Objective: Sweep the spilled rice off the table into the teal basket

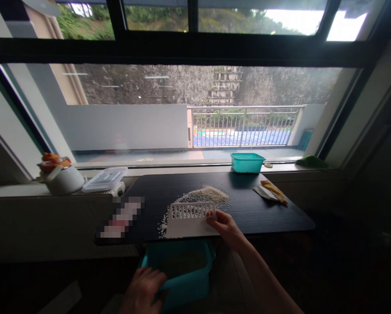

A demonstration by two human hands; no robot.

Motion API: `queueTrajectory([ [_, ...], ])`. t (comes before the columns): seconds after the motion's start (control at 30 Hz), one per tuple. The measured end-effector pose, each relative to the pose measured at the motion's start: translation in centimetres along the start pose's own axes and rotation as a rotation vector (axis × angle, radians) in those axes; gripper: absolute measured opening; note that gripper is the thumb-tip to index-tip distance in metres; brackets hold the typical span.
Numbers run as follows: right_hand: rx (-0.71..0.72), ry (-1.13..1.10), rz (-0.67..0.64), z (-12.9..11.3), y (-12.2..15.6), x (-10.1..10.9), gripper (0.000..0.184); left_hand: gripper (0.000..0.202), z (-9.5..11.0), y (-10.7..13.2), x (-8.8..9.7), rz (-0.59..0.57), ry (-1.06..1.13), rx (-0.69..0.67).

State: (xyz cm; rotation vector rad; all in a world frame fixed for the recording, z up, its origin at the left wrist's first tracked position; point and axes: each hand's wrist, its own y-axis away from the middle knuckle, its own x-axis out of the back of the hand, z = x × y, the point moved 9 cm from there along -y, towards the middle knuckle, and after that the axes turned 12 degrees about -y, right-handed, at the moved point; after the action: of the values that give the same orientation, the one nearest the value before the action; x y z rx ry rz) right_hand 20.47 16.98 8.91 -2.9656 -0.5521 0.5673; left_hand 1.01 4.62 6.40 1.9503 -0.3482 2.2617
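Observation:
My right hand (226, 227) is closed on the right end of a white slotted plastic board (188, 224), a row of oval openings along its upper part. The board stands at the front edge of the dark table (260, 213). Behind it and along its left side lie white grains that look like rice (211, 192), heaped at the back and scattered toward the edge. Below the table's front edge, my left hand (147, 285) grips the near left rim of a teal plastic bin (185, 290). The bin's inside is dim, so its contents cannot be made out.
A smaller teal container (247, 162) stands at the table's back by the window. A yellow and white packet (271, 192) lies at the right. On the left sill are a white pot (65, 179) and a clear plastic lid (105, 179). A blurred-out item (123, 218) lies on the table's left.

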Motion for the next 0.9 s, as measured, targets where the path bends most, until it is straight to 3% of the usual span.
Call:
queueTrajectory([
  [0.9,0.002,-0.016,0.022,-0.08,-0.09,0.51,0.027,0.014,0.28,-0.05,-0.02,-0.023,-0.022,-0.001],
])
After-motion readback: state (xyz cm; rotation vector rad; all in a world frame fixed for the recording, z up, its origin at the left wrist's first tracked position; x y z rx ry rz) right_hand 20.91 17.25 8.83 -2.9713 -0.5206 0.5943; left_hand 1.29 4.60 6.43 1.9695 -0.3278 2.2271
